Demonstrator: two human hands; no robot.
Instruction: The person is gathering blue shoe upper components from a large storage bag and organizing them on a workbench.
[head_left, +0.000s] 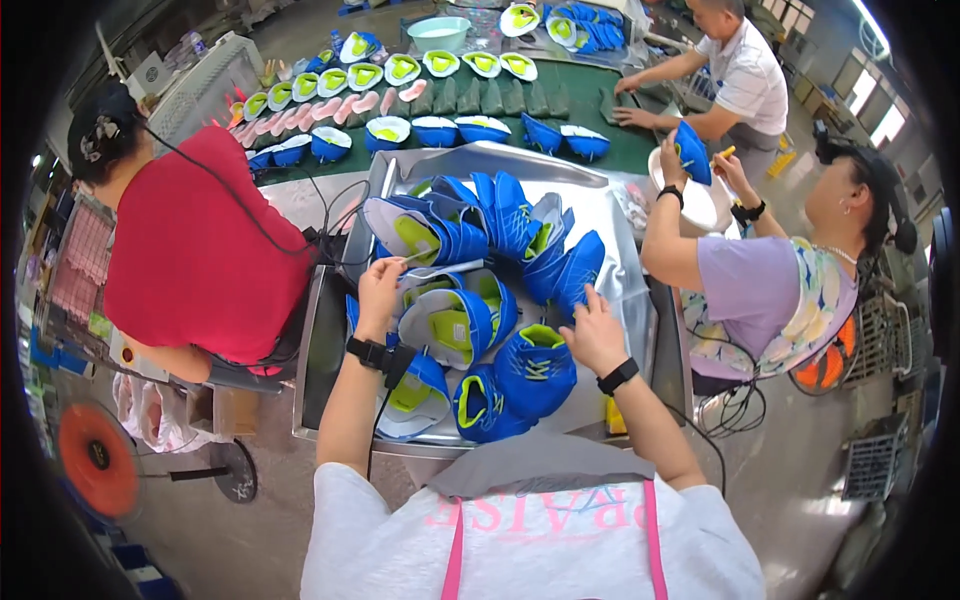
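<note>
My left hand (380, 294) is closed in a pinch on a thin pale strip (416, 256), which lies across the opening of a blue shoe upper (408, 232) with a yellow-green lining. My right hand (597, 328) has its fingers apart, the fingertips at the lower end of another blue shoe upper (578, 272); whether they touch it I cannot tell. Between my forearms lie several more uppers, among them a laced blue upper (536, 372) and a smaller blue upper (480, 402). All of them sit in a metal tray (612, 400).
Beyond the tray runs a green conveyor belt (560, 95) with rows of uppers and pink insoles. A person in red (205, 250) sits at left. At right, a person in lilac (750, 285) holds an upper. Another person (745, 85) works across the belt. A fan (98, 458) stands at lower left.
</note>
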